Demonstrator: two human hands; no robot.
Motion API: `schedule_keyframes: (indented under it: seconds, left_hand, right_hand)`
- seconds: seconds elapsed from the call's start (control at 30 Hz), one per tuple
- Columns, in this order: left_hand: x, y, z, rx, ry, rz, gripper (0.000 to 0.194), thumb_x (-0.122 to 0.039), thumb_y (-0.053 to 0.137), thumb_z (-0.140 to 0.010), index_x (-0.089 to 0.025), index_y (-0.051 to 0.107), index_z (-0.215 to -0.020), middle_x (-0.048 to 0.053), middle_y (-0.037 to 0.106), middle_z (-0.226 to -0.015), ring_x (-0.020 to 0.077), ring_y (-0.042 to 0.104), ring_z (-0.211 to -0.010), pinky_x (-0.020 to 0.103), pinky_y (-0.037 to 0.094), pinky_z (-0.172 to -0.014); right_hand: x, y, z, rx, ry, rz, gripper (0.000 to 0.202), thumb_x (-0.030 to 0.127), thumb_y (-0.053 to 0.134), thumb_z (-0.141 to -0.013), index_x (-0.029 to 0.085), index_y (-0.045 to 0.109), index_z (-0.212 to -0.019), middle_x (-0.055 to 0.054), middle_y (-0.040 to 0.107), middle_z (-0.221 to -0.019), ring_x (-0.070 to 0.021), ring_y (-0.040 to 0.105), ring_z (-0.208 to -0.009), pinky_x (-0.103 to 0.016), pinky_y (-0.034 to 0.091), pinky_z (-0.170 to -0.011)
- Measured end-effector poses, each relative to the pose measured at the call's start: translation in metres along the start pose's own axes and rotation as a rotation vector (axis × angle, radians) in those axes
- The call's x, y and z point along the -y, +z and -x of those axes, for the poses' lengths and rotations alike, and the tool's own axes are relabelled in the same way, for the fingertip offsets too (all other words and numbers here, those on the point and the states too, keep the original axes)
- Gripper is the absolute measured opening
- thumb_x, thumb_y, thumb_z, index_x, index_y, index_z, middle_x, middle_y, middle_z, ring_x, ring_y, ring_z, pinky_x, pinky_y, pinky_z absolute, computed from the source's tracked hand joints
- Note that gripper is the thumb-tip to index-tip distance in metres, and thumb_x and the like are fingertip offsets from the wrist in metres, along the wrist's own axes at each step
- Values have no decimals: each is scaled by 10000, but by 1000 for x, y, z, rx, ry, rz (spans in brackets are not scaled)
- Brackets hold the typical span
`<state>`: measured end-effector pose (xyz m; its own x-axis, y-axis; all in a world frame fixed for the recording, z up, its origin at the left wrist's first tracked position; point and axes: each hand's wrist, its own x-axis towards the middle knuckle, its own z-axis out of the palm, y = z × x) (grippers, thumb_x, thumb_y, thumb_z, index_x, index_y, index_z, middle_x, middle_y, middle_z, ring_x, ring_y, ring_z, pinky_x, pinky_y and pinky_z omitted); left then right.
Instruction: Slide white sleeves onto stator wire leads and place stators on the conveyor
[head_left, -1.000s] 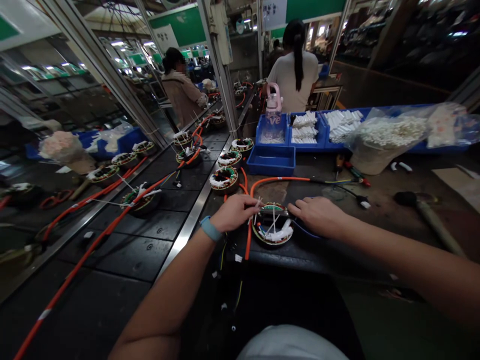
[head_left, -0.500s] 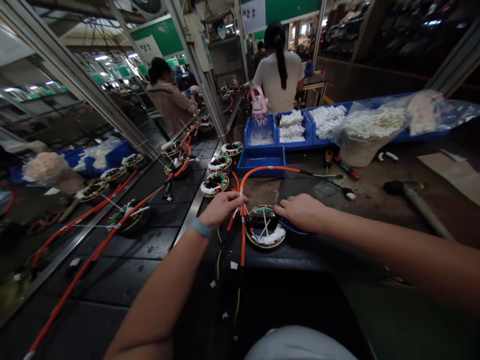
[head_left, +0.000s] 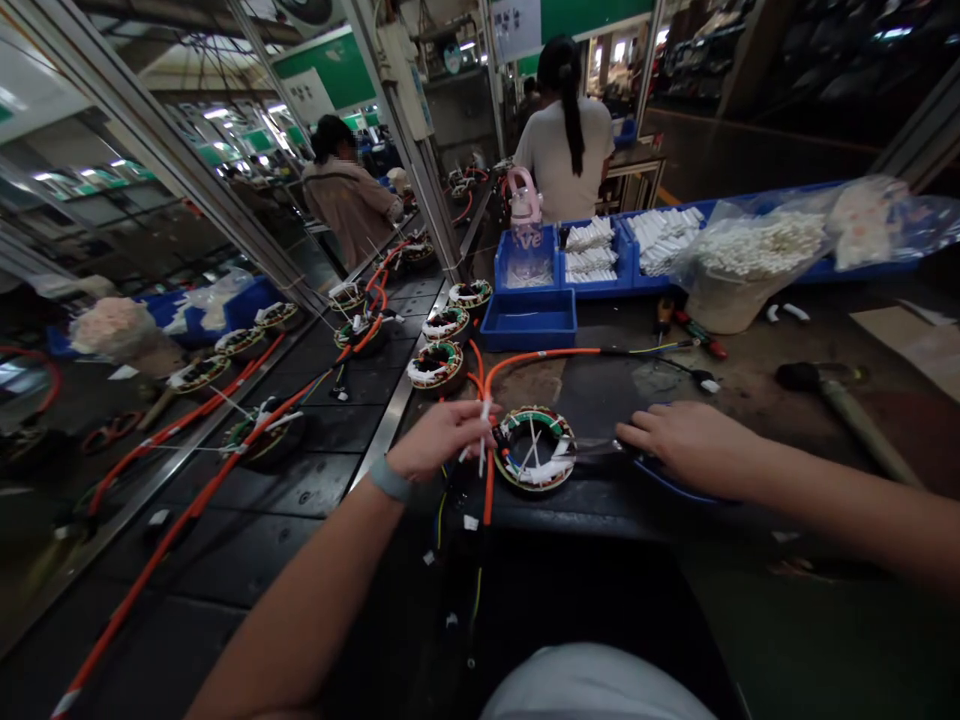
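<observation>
A white cable tie (head_left: 484,425) is pinched in the fingers of the left hand (head_left: 439,440), just beside the stator ring (head_left: 534,447). The right hand (head_left: 686,445) is laid flat, fingers loosely spread and nothing gripped. Beyond the fingertips, "ve" is read on the pink-capped bottle (head_left: 527,232).

Dim, overhead-lit bench; warped, blurry edges

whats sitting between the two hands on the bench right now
In the head view, a round wound stator with white ties lies between the left hand, which pinches the orange cable, and the right hand.
</observation>
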<state>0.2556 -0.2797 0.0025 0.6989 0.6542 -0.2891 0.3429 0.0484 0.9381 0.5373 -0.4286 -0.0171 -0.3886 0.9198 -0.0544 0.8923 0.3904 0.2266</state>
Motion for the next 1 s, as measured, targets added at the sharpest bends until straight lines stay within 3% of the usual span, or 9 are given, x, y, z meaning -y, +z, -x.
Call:
schedule_keyframes:
  seconds: [0.1,0.17,0.3,0.5,0.77,1.0]
  left_hand:
    - [-6,22,3,295,-33,-90,411,-314,657,-708,-151,591,-1079,-7,656,-644,79,509,-478,183,372,-454]
    - [-10,35,0,323,-12,-115,296,-304,641,-721,-144,627,-969,-10,645,-621,78,512,-484,180,386,-459]
    - [-15,43,-3,243,22,-164,225,-342,610,-754,-120,643,-763,-1,620,-594,68,492,-489,171,382,-469]
    - [-4,32,9,176,54,-133,340,-435,592,-771,-100,637,-804,0,609,-622,57,461,-498,166,342,-471]
    - [31,26,15,36,108,181,328,-427,622,-780,-115,614,-877,2,610,-684,50,472,-524,169,339,-502]
    - [30,23,18,-35,113,179,320,-434,623,-784,-121,633,-852,10,622,-684,58,492,-544,177,368,-525]
  right_hand:
    - [10,-10,4,22,-52,-15,271,81,488,-774,191,549,-1014,-41,582,-767,-158,557,-633,-262,255,-532]
    - [17,-18,-4,36,-80,-21,242,89,481,-788,187,549,-999,-49,585,-777,-165,562,-641,-266,241,-515]
    - [24,-27,-20,52,-129,-18,208,111,467,-812,179,542,-994,-56,593,-768,-169,561,-615,-261,231,-497]
    - [25,-12,-16,45,-137,27,172,105,451,-820,151,550,-954,-59,592,-723,-183,566,-591,-267,218,-484]
    - [39,-3,-15,-78,-67,16,218,105,455,-837,194,523,-1024,-34,589,-768,-196,581,-655,-281,279,-536]
    - [40,5,-23,-61,-81,29,245,112,440,-843,171,548,-1054,-58,604,-761,-195,586,-647,-272,291,-528]
